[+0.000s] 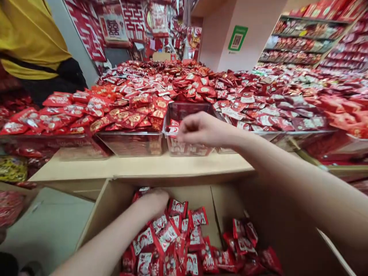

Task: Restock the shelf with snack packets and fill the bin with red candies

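Note:
My left hand [156,201] reaches down into a large open cardboard box [230,178], among small red-and-white wrapped packets [168,234]; its fingers are hidden from view. Over a clear plastic bin [188,147] on the ledge hangs my right hand [194,128], its fingers curled and blurred. Whether anything is in those fingers cannot be made out. A few red packets show inside that bin, which is filled much lower than the bins on either side.
Bins heaped with red packets [132,115] line the wooden ledge [126,166]. A pillar [221,42] bears a green-framed code sign [238,38]. A person in a yellow top [31,34] stands at the left. Stocked shelves [299,42] rise at the right.

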Action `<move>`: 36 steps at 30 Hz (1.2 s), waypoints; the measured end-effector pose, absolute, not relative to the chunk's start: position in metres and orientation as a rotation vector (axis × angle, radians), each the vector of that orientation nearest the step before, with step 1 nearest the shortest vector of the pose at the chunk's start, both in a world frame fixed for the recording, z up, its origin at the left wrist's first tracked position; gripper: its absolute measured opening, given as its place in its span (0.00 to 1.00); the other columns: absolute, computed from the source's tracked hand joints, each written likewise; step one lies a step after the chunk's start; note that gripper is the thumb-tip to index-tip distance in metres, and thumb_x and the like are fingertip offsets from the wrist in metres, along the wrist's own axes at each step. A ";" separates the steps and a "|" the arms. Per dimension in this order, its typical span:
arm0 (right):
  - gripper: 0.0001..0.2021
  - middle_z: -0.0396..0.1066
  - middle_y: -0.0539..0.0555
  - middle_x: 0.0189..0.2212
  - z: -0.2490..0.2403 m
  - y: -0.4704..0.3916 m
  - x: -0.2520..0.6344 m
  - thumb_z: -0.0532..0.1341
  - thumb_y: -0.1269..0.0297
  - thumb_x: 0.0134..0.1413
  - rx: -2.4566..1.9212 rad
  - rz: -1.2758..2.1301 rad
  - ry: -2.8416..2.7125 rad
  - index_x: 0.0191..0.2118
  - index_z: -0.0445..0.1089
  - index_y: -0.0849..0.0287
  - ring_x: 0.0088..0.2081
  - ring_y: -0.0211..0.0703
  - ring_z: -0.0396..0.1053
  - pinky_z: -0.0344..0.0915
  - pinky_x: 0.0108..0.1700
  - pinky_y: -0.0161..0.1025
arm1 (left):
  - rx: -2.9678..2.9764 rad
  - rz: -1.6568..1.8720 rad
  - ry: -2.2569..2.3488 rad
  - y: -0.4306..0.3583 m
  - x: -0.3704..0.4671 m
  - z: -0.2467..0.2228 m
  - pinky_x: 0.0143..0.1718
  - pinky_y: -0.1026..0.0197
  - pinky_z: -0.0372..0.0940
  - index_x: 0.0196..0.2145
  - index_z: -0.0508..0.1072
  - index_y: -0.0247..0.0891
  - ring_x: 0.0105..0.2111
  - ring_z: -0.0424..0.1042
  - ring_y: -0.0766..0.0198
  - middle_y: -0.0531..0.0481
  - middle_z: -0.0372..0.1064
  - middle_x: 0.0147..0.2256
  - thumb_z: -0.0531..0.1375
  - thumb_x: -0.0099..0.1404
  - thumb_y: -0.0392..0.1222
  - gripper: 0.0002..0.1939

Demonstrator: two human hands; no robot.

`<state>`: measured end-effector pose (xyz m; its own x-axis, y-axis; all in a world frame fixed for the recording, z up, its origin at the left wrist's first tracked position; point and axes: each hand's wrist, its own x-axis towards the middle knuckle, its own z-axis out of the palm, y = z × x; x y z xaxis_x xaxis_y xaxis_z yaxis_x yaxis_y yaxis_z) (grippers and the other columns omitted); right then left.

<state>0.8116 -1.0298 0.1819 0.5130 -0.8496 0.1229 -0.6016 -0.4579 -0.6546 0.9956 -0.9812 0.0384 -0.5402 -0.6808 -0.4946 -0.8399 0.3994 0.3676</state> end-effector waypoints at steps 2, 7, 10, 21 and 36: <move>0.08 0.67 0.46 0.23 0.156 -0.990 0.803 0.55 0.68 0.46 -2.123 -0.227 0.946 0.31 0.69 0.63 0.25 0.32 0.64 0.58 0.28 0.29 | -1.286 0.777 2.385 -0.984 0.997 0.036 0.34 0.52 0.61 0.31 0.73 0.32 0.35 0.69 0.46 0.35 0.71 0.32 0.57 0.47 0.30 0.11; 0.13 0.69 0.60 0.32 0.014 -0.925 0.793 0.63 0.71 0.35 -2.307 0.169 1.261 0.34 0.70 0.63 0.33 0.47 0.65 0.61 0.33 0.38 | -1.208 0.661 2.505 -0.988 0.994 0.032 0.42 0.55 0.58 0.45 0.66 0.38 0.44 0.64 0.52 0.41 0.67 0.44 0.52 0.52 0.35 0.21; 0.18 0.65 0.64 0.37 -0.047 -0.908 0.793 0.64 0.69 0.32 -2.475 0.206 1.321 0.37 0.68 0.63 0.39 0.54 0.62 0.61 0.35 0.42 | -1.179 0.661 2.532 -0.990 0.996 0.029 0.44 0.55 0.57 0.47 0.64 0.37 0.45 0.64 0.52 0.40 0.66 0.45 0.53 0.52 0.37 0.23; 0.10 0.63 0.48 0.23 0.024 -0.929 0.801 0.59 0.65 0.38 -0.987 -0.465 0.885 0.32 0.68 0.61 0.25 0.33 0.60 0.60 0.32 0.34 | -1.040 1.498 2.534 -0.971 0.982 0.064 0.32 0.65 0.61 0.46 0.65 0.39 0.35 0.69 0.62 0.49 0.70 0.40 0.56 0.51 0.42 0.22; 0.18 0.58 0.47 0.21 0.051 -0.921 0.803 0.57 0.51 0.44 -1.068 -0.834 0.881 0.28 0.63 0.64 0.23 0.30 0.53 0.53 0.27 0.30 | -1.561 2.063 2.390 -0.965 0.965 0.072 0.29 0.61 0.63 0.31 0.69 0.33 0.26 0.69 0.63 0.50 0.69 0.26 0.54 0.55 0.48 0.14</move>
<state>0.8028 -0.9207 0.0510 0.4115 -0.8918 -0.1882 0.1392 0.2656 -0.9540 0.9652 -0.9651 0.0715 -0.5499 -0.7975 -0.2484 -0.3624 -0.0402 0.9312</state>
